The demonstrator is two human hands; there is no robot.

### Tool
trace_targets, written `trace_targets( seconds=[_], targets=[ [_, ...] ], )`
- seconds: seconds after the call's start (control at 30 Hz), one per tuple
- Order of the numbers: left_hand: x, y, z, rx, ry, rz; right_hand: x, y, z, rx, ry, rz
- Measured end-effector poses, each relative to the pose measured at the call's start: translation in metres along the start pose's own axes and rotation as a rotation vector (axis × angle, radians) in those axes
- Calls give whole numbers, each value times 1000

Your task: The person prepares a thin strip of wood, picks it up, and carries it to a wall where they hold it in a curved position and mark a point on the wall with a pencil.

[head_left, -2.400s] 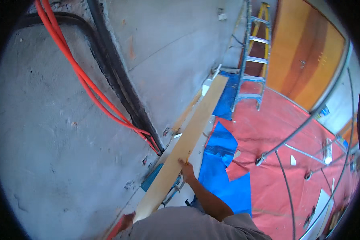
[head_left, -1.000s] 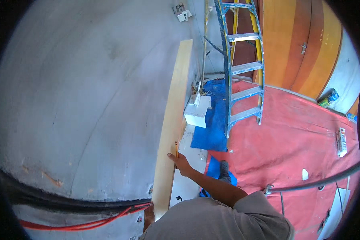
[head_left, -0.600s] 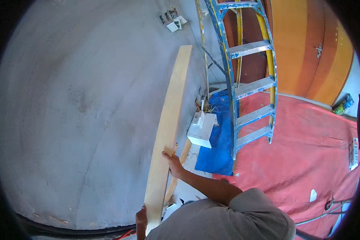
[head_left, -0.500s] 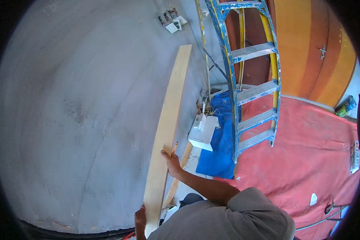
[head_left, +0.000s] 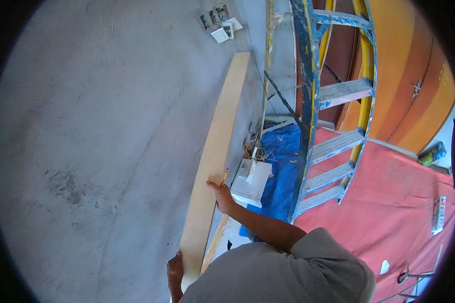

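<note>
Grey render faces the largest thing here, the wall, spreading left of and behind the board. Red sheeting covers the floor to the board's right, with an orange-and-brown door beyond it. A paint-spattered stepladder stands nearer, also right of the board.

The board itself, long, pale and narrow, slants up along the wall; whether it touches the wall I cannot tell. Its lower end is hidden behind the grey shirt. Getting it gripped along its length looks done: both hands support it, yet no fastening shows, so it seems held rather than fixed. How much work is left cannot be told from here.

Blue sheeting and a white box lie just right of the board. The right hand clasps the board's right edge, thumb over the face, other fingers partly hidden. The left hand curls around its left edge, lower down, fingertips out of sight. Opened electrical fittings sit just above the board's top end. Smallest, a pencil pokes up from the right hand beside the board, apparently unused just now.
</note>
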State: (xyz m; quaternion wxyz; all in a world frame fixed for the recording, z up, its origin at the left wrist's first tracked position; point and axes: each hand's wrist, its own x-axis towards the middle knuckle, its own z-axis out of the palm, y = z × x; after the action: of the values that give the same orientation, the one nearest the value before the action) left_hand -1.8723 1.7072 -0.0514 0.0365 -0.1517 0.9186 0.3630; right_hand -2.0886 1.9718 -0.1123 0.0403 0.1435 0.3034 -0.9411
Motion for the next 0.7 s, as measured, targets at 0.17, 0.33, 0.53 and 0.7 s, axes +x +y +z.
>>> trace_targets(
  seconds=[0.17, 0.33, 0.53, 0.7],
  targets=[
    [59, -49, 13, -69, -19, -10, 62, -21, 3, 25, 9, -46],
    [81, -11, 12, 18, -17, 197, 97, -51, 14, 183, 86, -43],
    [116, -33, 17, 253, -95, 307, 122, -66, 11, 216, 69, -11],
    [135, -18, 24, 260, -47, 302, 150, -87, -1, 245, 34, 34]
  ],
)
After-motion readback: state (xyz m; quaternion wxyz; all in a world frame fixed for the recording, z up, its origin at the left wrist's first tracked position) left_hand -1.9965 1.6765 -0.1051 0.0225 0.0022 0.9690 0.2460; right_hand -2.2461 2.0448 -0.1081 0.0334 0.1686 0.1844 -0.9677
